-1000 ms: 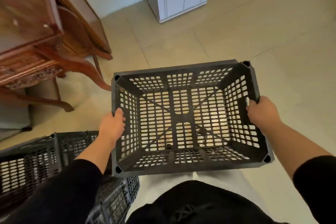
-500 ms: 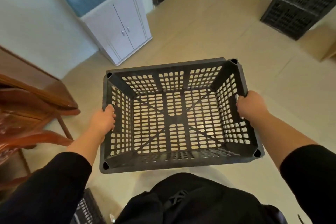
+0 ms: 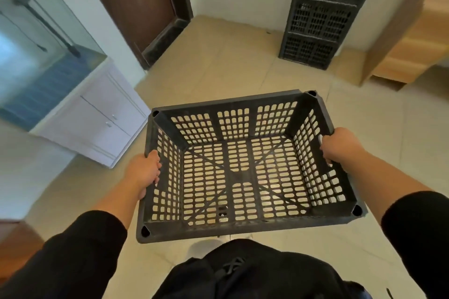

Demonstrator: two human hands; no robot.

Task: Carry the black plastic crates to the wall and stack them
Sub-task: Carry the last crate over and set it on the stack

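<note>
Nearer now: stack of black perforated plastic crates (image 3: 323, 9) against wall. Carried black perforated plastic crate (image 3: 243, 162), level; left hand (image 3: 145, 172) and right hand (image 3: 340, 147) clamped round opposite rims for balance.

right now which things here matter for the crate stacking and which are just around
Part of the job:
black slotted plastic crate, held by left hand and right hand
black crate stack at wall

Just around:
white two-door cabinet
glass tank
dark brown door
light wooden furniture
</note>
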